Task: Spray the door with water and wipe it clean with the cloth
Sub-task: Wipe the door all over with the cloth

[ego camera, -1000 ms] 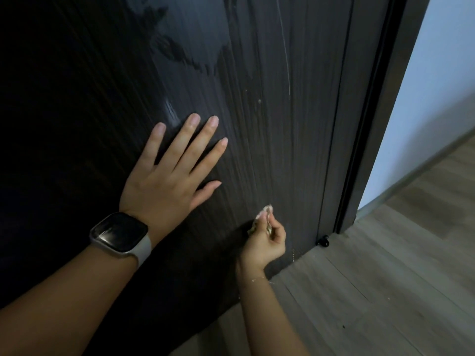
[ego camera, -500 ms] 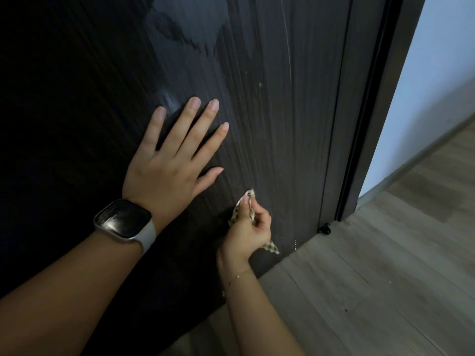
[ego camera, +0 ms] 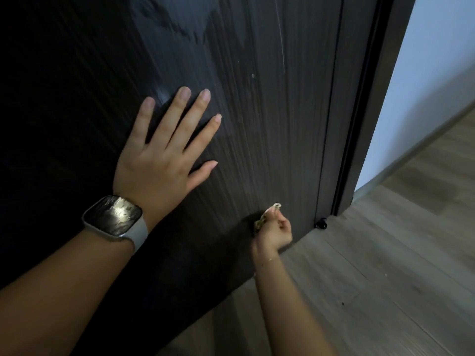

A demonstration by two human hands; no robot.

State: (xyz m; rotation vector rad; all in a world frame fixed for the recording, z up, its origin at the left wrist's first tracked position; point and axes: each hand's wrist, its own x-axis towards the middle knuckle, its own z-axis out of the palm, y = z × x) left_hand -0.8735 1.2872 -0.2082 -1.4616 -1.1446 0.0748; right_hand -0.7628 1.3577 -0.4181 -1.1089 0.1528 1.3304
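The dark wood-grain door [ego camera: 270,119] fills most of the view, with wet sheen and streaks on its upper part. My left hand [ego camera: 164,152] lies flat on it, fingers spread, a watch on the wrist. Low down near the door's bottom edge, my right hand [ego camera: 276,232] is closed around a small checked cloth [ego camera: 264,218] and presses it to the door. Only a corner and an edge of the cloth show past the fingers. No spray bottle is in view.
The dark door frame [ego camera: 359,124] runs down the right side, with a small black door stop [ego camera: 321,224] at its foot. Grey wood-plank floor [ego camera: 372,278] spreads to the right, below a pale wall [ego camera: 424,86] with a skirting board.
My right hand with the cloth went up and left along the door, then came back down toward the bottom edge. My left hand stayed flat on the door.
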